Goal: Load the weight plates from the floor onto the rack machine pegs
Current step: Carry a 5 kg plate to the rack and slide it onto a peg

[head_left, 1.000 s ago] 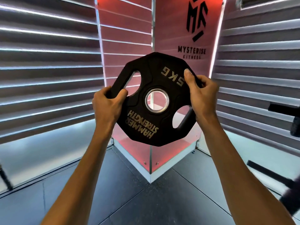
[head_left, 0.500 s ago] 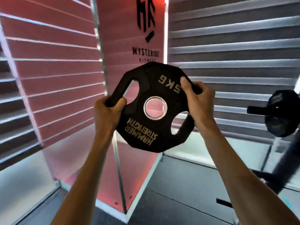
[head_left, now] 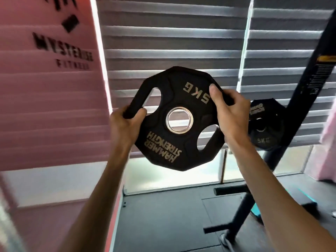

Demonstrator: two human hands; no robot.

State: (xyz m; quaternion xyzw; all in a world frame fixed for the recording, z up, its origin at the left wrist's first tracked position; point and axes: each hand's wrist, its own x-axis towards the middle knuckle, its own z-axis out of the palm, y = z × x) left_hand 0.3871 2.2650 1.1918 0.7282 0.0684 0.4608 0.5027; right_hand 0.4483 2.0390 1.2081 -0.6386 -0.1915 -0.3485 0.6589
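Note:
I hold a black 5 kg weight plate [head_left: 179, 99] upright at chest height, its printed face toward me and its steel-ringed centre hole showing the blinds behind. My left hand [head_left: 125, 125] grips its left rim beside a cut-out. My right hand [head_left: 230, 113] clamps the right rim, thumb on the face. To the right, partly hidden by my right hand, a second black 5 kg plate [head_left: 267, 124] hangs on a peg of the black rack upright [head_left: 301, 99]. A bare lower peg [head_left: 231, 190] sticks out left from the rack near the floor.
Grey slatted blinds [head_left: 172, 33] cover the window ahead. A pink lit wall panel with black lettering [head_left: 45, 88] fills the left. The floor [head_left: 160, 224] is dark rubber tile. Another short black rack bar [head_left: 216, 229] juts out low on the right, beside a teal item [head_left: 307, 199].
My view has swung right with the plate still in both hands: the pink wall slid left and the rack upright with its loaded plate has come closer to the held plate.

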